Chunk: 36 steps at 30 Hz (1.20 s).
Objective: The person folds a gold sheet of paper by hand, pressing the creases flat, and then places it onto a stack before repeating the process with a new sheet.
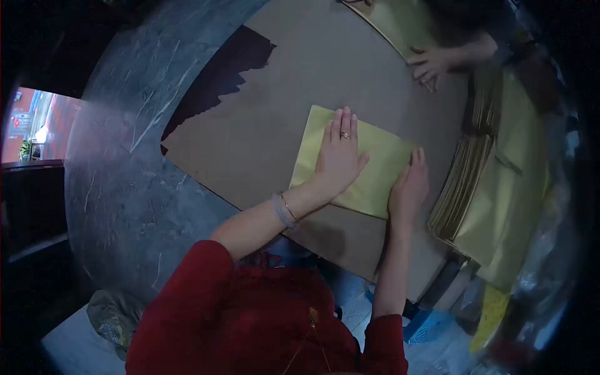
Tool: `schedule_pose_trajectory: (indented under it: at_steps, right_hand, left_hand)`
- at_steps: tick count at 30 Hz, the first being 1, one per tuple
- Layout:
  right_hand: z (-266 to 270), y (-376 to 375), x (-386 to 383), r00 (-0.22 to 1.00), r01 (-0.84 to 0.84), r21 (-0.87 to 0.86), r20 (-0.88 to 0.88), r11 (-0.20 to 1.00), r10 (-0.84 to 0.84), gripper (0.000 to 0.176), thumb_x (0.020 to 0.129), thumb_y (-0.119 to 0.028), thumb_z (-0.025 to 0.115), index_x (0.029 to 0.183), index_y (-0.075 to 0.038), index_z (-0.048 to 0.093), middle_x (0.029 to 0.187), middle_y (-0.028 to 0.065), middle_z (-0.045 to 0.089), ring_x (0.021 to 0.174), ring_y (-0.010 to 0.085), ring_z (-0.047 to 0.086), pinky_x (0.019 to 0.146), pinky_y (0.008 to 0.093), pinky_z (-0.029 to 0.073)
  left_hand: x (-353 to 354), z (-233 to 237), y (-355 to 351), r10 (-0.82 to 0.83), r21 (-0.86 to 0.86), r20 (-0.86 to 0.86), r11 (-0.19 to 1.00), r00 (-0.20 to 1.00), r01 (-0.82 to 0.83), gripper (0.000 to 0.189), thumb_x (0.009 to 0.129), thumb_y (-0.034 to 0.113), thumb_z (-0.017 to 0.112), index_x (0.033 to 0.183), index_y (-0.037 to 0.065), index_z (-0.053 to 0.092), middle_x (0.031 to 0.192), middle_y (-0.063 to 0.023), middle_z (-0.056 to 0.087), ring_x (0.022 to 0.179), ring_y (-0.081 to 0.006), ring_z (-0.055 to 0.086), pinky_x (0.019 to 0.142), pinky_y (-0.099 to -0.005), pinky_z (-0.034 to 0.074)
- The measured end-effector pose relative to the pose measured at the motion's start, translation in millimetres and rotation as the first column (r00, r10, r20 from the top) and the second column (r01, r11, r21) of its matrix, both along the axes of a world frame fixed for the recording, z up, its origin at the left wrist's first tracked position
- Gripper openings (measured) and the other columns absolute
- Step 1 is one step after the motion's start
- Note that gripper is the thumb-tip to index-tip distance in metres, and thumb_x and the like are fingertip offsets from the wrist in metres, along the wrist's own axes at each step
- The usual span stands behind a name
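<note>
A yellow-gold sheet of paper (381, 178), perhaps folded, lies in front of me on brown cardboard. My left hand (340, 153) rests flat on its upper left part, fingers stretched out together and a ring on one of them. Along the sheet's right edge is my right hand (409, 190), turned on its side with the fingers extended. Its palm side and thumb are mostly hidden, and I see nothing held in it.
The cardboard (250, 137) covers much of a grey marbled table (137, 175). A stack of folded gold paper (465, 187) stands to the right, beside larger gold sheets (509, 206). At the upper right, another person's hand (431, 65) touches a gold sheet (400, 25).
</note>
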State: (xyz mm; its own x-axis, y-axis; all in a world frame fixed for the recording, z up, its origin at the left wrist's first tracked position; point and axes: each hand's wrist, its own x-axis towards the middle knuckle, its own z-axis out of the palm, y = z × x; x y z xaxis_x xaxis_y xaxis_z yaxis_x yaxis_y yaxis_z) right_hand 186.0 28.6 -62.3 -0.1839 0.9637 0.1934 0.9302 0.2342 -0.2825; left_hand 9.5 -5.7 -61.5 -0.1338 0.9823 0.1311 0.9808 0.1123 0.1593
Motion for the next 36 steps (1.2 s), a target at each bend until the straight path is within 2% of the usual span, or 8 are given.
schedule_pose_trajectory:
  at_steps: [8,12,15,24,30,32,34,36]
  right_hand:
    - [-4,1,5,0.998,-0.053,0.011,-0.033,0.999,0.054,0.041,0.098,-0.02,0.03,0.137,-0.008,0.039,0.145,0.0077,0.036,0.134,0.0273,0.032,0.109,0.0438,0.025]
    - [-4,1,4,0.999,-0.052,0.031,-0.013,0.998,0.053,0.042,0.098,-0.02,0.03,0.138,-0.008,0.038,0.144,0.0082,0.036,0.134,0.0278,0.033,0.109,0.0444,0.025]
    - [-5,1,5,0.998,-0.055,0.049,-0.017,0.997,0.056,0.042,0.098,-0.02,0.032,0.137,-0.009,0.039,0.144,0.0077,0.037,0.133,0.0272,0.034,0.109,0.0447,0.025]
    - [-1,-2,0,1.0,-0.016,0.022,-0.011,1.0,0.016,0.04,0.098,-0.019,0.032,0.136,-0.009,0.04,0.143,0.0077,0.038,0.133,0.0267,0.034,0.108,0.0448,0.026]
    - [-3,-3,3,0.998,-0.045,0.046,-0.043,0.998,0.047,0.041,0.099,-0.02,0.031,0.136,-0.006,0.039,0.144,0.0096,0.037,0.133,0.0273,0.033,0.109,0.0445,0.025]
    - [-2,-3,2,0.999,-0.019,0.014,-0.044,1.0,0.02,0.041,0.099,-0.02,0.031,0.137,-0.007,0.039,0.144,0.0093,0.037,0.133,0.0272,0.033,0.11,0.0443,0.025]
    - [9,-6,-3,0.998,0.001,-0.037,-0.065,0.999,-0.003,0.042,0.099,-0.021,0.031,0.138,-0.007,0.038,0.145,0.009,0.035,0.134,0.0273,0.032,0.11,0.044,0.023]
    - [0,-8,0,0.998,0.005,-0.001,-0.056,1.0,-0.005,0.042,0.099,-0.02,0.031,0.138,-0.007,0.037,0.145,0.009,0.035,0.134,0.027,0.032,0.11,0.0441,0.023]
  left_hand:
    - [-5,-1,-3,-0.009,0.055,0.114,0.998,0.993,0.003,0.077,0.092,0.048,0.042,0.139,-0.011,0.025,0.147,-0.0259,0.023,0.139,-0.0347,0.019,0.112,-0.0434,0.021]
    - [-16,-3,-9,0.063,0.096,0.13,0.992,0.989,-0.076,0.078,0.09,0.047,0.046,0.138,-0.011,0.027,0.147,-0.0258,0.023,0.138,-0.0362,0.019,0.112,-0.0449,0.02]
    - [-24,2,-11,0.112,0.033,0.144,0.992,0.983,-0.118,0.078,0.092,0.045,0.045,0.14,-0.011,0.022,0.148,-0.0261,0.018,0.14,-0.0363,0.016,0.113,-0.0455,0.018]
    - [-28,-4,-13,0.079,0.117,0.179,0.988,0.981,-0.101,0.077,0.092,0.045,0.044,0.14,-0.01,0.021,0.149,-0.0253,0.017,0.14,-0.0358,0.015,0.114,-0.0454,0.015]
    - [-30,2,-13,0.056,0.18,0.211,0.979,0.976,-0.095,0.068,0.094,0.038,0.043,0.139,-0.009,0.025,0.147,-0.025,0.021,0.139,-0.0368,0.017,0.113,-0.0472,0.015]
    - [-32,4,-16,0.063,0.102,0.258,0.991,0.964,-0.092,0.065,0.094,0.036,0.044,0.139,-0.009,0.026,0.147,-0.026,0.021,0.139,-0.0378,0.017,0.113,-0.0477,0.015]
    - [-34,4,-18,0.059,0.124,0.286,0.987,0.956,-0.098,0.064,0.094,0.034,0.045,0.139,-0.008,0.027,0.147,-0.0265,0.022,0.138,-0.0384,0.017,0.113,-0.0478,0.015]
    - [-36,3,-19,0.069,0.078,0.272,0.993,0.96,-0.094,0.066,0.091,0.033,0.049,0.14,-0.005,0.027,0.149,-0.0214,0.021,0.14,-0.0342,0.017,0.113,-0.0462,0.016]
